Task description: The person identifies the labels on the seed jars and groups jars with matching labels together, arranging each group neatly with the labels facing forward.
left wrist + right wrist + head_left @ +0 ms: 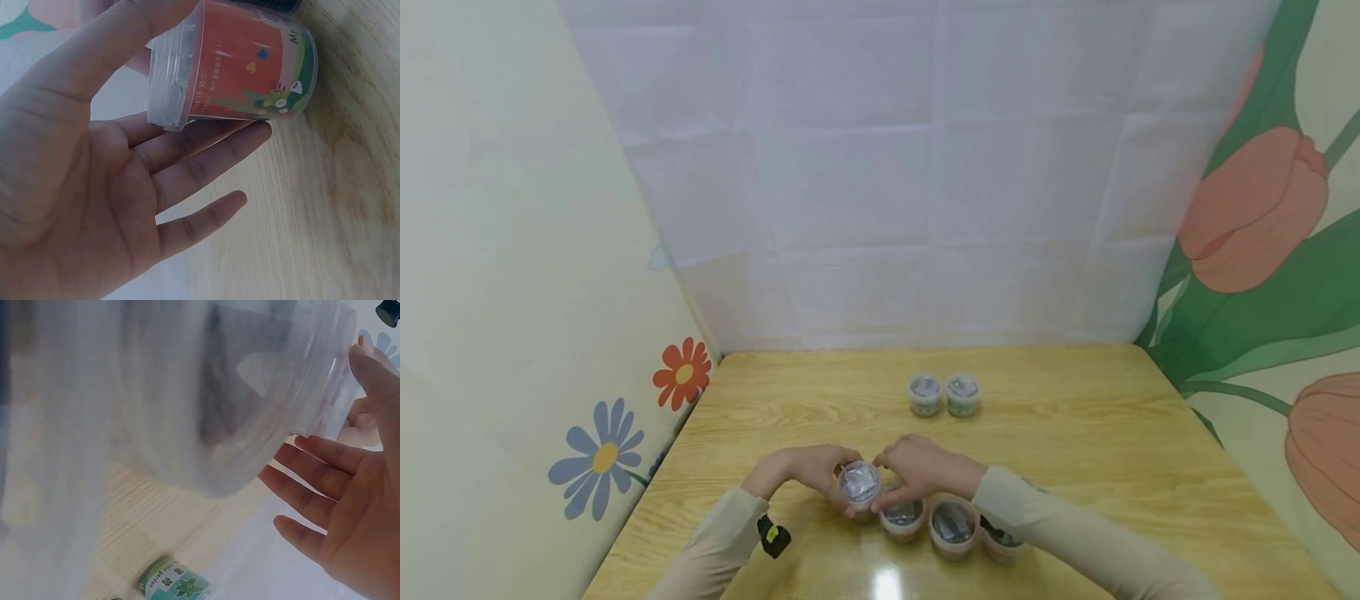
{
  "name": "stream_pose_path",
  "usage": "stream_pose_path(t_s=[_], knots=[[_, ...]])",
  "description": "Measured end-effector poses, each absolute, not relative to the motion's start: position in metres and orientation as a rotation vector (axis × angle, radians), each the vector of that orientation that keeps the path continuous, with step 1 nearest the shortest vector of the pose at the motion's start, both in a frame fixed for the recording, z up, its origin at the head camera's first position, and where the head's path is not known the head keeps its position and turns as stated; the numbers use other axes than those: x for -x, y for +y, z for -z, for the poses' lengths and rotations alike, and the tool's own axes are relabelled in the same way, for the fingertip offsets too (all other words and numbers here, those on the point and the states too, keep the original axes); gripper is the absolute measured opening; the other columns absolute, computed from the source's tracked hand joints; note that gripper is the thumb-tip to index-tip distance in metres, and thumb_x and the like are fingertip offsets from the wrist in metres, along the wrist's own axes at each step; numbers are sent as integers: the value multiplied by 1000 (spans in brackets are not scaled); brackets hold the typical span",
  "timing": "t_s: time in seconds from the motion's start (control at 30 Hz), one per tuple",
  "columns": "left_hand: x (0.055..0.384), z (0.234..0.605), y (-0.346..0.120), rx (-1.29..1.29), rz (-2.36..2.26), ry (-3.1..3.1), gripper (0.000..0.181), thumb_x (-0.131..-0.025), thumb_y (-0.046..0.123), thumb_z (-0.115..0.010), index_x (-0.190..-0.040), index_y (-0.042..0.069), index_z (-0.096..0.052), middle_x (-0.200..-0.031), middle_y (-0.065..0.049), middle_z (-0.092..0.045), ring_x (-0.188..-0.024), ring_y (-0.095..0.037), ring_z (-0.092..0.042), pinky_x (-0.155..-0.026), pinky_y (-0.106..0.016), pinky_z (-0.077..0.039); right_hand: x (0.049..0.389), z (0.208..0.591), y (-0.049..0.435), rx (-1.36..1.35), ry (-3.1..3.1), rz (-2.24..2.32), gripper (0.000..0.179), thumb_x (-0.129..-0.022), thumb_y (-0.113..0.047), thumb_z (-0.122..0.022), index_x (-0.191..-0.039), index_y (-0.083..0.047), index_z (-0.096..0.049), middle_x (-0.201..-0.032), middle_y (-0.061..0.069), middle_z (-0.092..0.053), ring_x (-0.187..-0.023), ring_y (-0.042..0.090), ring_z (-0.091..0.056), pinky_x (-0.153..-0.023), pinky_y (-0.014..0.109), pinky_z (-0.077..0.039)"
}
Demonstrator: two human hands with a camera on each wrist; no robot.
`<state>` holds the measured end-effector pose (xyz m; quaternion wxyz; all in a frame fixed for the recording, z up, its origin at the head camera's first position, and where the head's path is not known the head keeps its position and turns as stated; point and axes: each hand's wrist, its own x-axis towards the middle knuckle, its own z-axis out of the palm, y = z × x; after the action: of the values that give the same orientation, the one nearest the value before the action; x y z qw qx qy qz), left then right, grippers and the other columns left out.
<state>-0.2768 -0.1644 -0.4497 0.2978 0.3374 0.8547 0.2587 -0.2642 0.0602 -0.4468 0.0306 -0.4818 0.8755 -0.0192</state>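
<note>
A clear-lidded plastic tub [860,482] stands at the front of the table between my two hands. The left wrist view shows its red label [240,65] with plants printed low down. My left hand [820,468] holds it from the left, thumb on one side and fingers on the other, little finger free. My right hand [921,467] grips its right side between thumb and index finger; the other fingers spread loosely in the right wrist view. Just right of it is a second tub [904,515], partly under my right hand.
Two more tubs [953,527] [1002,543] continue the row to the right, the last partly behind my right sleeve. Farther back, two tubs with greenish labels [924,394] [962,395] stand side by side. A white cloth [880,208] hangs behind the wooden table [1075,433].
</note>
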Motion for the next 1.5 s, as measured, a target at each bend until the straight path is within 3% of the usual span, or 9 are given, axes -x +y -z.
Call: stream_pose_path(t_s=[0.3, 0.63, 1.0, 1.5], knots=[[277, 448, -164, -906, -692, 2275, 55, -68, 33, -80, -116, 18, -57, -99, 15, -58, -88, -3, -54, -75, -21, -46, 265, 451, 60, 1413, 2692, 120, 73, -79, -69, -52, -121, -10, -59, -103, 1, -68, -84, 8, -62, -94, 34, -45], [279, 446, -165, -907, -694, 2306, 58, -69, 36, -80, -119, 17, -56, -102, 14, -58, -92, -6, -54, -76, -22, -46, 269, 451, 62, 1452, 2709, 195, 69, -80, -66, -54, -119, -10, -60, -95, -1, -68, -72, 3, -57, -77, 25, -50], [280, 441, -169, -944, -825, 2329, 64, -72, 36, -79, -124, 15, -48, -111, 8, -58, -103, -12, -56, -87, -28, -46, 277, 450, 69, 1385, 2700, 337, 70, -81, -67, -50, -127, -14, -55, -108, 1, -66, -92, 10, -61, -80, 26, -51], [285, 445, -169, -1002, -922, 2377, 61, -73, 43, -76, -125, 25, -47, -117, 12, -57, -113, -17, -53, -97, -42, -43, 282, 444, 78, 1376, 2650, 545, 68, -82, -63, -55, -130, -14, -52, -115, 0, -64, -102, 16, -61, -85, 27, -50]])
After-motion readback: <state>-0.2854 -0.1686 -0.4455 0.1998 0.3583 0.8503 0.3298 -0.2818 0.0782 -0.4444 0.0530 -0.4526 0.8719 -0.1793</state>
